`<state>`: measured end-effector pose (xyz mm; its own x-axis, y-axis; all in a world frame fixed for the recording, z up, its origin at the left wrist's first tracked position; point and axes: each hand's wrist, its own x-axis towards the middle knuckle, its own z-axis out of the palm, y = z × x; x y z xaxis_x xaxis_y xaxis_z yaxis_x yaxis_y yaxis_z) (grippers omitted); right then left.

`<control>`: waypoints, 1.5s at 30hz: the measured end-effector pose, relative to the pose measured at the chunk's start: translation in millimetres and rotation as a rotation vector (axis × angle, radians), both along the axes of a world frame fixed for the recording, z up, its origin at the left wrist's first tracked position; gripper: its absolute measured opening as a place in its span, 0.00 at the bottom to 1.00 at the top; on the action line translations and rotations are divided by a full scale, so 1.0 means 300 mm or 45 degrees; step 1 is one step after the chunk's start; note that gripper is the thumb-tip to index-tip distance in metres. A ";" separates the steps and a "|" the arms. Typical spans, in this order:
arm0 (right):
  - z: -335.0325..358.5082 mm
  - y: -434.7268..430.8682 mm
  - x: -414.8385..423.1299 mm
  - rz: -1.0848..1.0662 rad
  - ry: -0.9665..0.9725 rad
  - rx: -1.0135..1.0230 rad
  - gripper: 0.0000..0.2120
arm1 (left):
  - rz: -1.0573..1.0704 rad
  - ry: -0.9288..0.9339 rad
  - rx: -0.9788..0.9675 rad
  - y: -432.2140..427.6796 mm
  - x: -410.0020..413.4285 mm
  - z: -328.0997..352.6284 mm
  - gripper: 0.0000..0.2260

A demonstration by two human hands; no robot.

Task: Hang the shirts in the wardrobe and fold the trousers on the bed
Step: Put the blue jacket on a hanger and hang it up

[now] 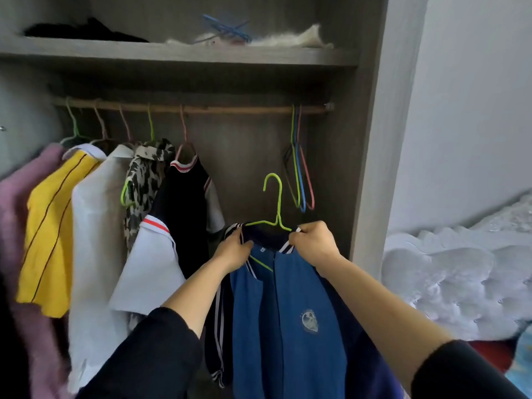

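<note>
In front of the open wardrobe (371, 139), I hold a blue shirt (290, 321) up by its striped collar, a lime-green hanger (275, 208) already threaded inside the neck. My left hand (234, 251) is pinched shut on the left side of the collar, fingers closed over the fabric where the hanger's arm runs down inside. My right hand (312, 243) is clamped on the right side of the collar, at the hanger's shoulder. The hook stands upright above my hands, well below the wooden rail (230, 109) and not touching it.

On the rail to the left hang 5 garments in a row: a pink top (17, 203), a yellow shirt (49, 226), a white shirt (95, 240), a black-and-white patterned piece (146, 174) and a black shirt (184, 214) with white sleeves and red-and-white trim. To the right of the hook, a bunch of empty hangers (299, 180) in green, blue and pink dangles from the rail. The shelf (172, 54) above carries dark clothing, some blue hangers and something pale and furry. At right, the bed (460, 277) shows white ruffled bedding.
</note>
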<state>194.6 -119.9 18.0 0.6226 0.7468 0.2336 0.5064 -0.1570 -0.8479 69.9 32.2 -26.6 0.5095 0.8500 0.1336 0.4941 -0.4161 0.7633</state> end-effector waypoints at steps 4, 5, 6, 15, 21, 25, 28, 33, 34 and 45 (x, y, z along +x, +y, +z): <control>0.083 0.165 -0.019 -0.049 0.074 0.135 0.17 | -0.141 -0.003 0.068 0.178 0.049 0.094 0.26; 0.107 0.209 -0.026 -0.074 0.091 0.168 0.18 | -0.171 0.003 0.114 0.226 0.061 0.126 0.26; 0.132 0.253 -0.035 -0.102 0.102 0.201 0.19 | -0.185 0.026 0.173 0.273 0.071 0.163 0.26; 0.377 0.606 -0.103 -0.344 0.049 0.365 0.18 | -0.185 0.344 0.781 0.598 0.035 0.525 0.27; 0.489 0.798 -0.132 -0.333 0.004 0.409 0.19 | 0.093 0.095 1.218 0.707 -0.038 0.666 0.27; 0.515 0.919 -0.148 -0.300 0.014 0.392 0.17 | 0.117 0.080 1.268 0.801 -0.087 0.718 0.33; 0.513 0.988 -0.159 -0.260 0.003 0.395 0.19 | 0.121 0.143 1.293 0.859 -0.118 0.738 0.35; 0.432 1.040 -0.155 -0.216 -0.015 0.344 0.21 | 0.167 0.246 1.402 0.886 -0.125 0.727 0.38; 0.414 1.042 -0.150 -0.205 -0.045 0.335 0.22 | 0.169 0.239 1.402 0.886 -0.123 0.726 0.38; 0.347 0.942 -0.105 -0.007 -0.455 0.171 0.21 | -0.009 0.121 1.143 0.787 -0.002 0.644 0.17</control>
